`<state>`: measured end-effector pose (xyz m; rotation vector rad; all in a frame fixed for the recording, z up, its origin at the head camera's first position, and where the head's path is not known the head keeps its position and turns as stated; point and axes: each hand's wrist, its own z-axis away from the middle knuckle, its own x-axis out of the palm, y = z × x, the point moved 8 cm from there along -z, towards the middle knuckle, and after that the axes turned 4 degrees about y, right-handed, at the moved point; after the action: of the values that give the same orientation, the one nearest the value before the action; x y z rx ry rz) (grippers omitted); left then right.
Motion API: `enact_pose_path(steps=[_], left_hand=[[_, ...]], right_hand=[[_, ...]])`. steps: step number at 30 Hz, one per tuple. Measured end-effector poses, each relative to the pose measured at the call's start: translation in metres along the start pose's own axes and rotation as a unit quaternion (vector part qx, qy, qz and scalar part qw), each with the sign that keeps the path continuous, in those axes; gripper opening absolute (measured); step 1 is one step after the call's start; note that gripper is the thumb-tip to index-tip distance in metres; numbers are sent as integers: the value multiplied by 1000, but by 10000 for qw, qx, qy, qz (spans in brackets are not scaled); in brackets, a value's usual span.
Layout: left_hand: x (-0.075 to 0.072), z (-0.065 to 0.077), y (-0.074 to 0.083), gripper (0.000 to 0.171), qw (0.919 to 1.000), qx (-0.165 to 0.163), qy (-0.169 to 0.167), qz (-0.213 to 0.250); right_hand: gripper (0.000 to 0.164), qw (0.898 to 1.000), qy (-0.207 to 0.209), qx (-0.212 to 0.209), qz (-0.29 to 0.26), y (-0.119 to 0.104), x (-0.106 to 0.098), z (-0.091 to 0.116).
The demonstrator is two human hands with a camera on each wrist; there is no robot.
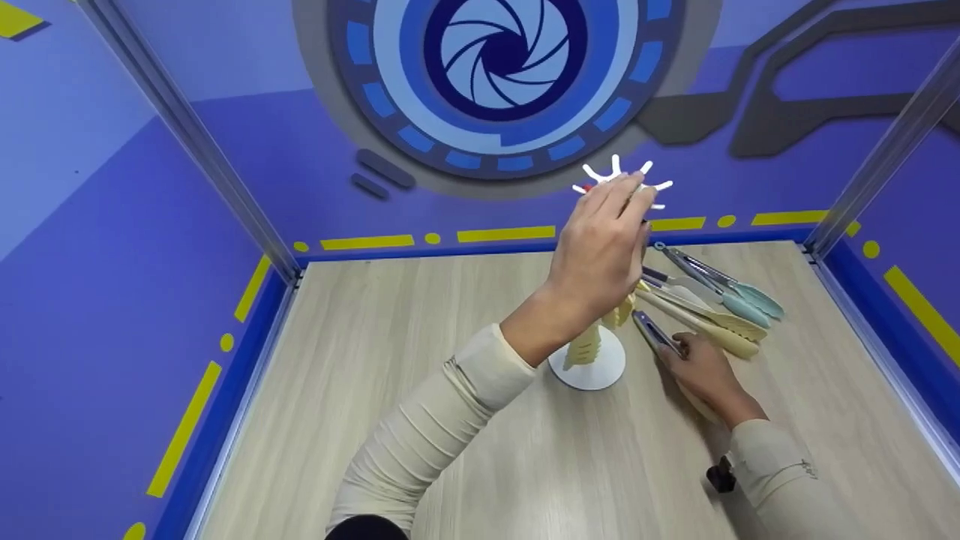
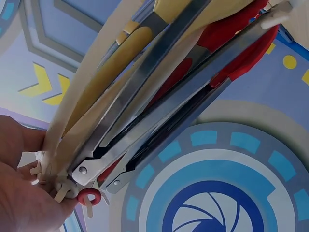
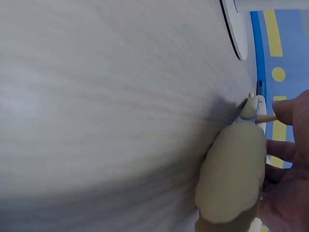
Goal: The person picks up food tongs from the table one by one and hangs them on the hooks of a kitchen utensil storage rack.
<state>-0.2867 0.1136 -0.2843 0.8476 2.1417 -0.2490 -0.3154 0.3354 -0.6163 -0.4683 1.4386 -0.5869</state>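
A white utensil stand [image 1: 616,163] with hooks round its top rises from a round base [image 1: 611,367]. My left hand [image 1: 600,251] grips its top, where the utensils hang. In the left wrist view, metal tongs [image 2: 140,79], tongs with a red head [image 2: 251,55] and a yellow-handled utensil [image 2: 113,72] hang beside the left hand [image 2: 24,179]. On the tabletop to the right of the base, my right hand [image 1: 705,371] pinches tongs [image 1: 651,330] near the middle. Their cream head [image 3: 231,169] shows large in the right wrist view, beside the right hand [image 3: 289,188].
To the right of the stand lie several utensils on the wooden table [image 1: 405,360]: tongs with teal heads [image 1: 757,298] and cream tongs [image 1: 735,345] among them. Blue printed walls [image 1: 247,165] with metal corner posts close in the back and sides.
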Motion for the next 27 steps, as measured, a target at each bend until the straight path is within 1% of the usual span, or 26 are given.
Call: enact_pose_path(steps=[3, 8, 11, 15, 18, 19, 21, 24, 27], left_hand=[[-1, -1, -1, 35, 9999, -49, 28, 107], [-2, -2, -5, 30, 9995, -79, 101, 285], [-4, -2, -6, 26, 9991, -35, 279, 308], [-6, -2, -8, 18, 9983, -55, 510, 264], [-7, -3, -7, 25, 9974, -137, 636, 310], [-7, -4, -7, 28, 9969, -165, 686, 353], [-9, -6, -6, 28, 9955, -209, 803, 455], [-10, -7, -7, 23, 9935, -237, 938, 602], [-11, -8, -8, 17, 9917, -248, 974, 803]], right_hand=[[64, 9998, -85, 169, -75, 1, 5, -3], [73, 9976, -310, 560, -270, 6, 12, -7], [74, 9977, -293, 550, -262, 6, 13, -8], [70, 9993, -131, 358, -1, 2, 12, -11], [68, 9994, -81, 295, 187, -1, 11, -12], [69, 9992, -104, 325, 197, -1, 11, -11], [70, 9990, -136, 350, 243, -2, 12, -12], [70, 9989, -174, 351, 264, -2, 12, -11], [70, 9988, -209, 398, 181, -1, 12, -11]])
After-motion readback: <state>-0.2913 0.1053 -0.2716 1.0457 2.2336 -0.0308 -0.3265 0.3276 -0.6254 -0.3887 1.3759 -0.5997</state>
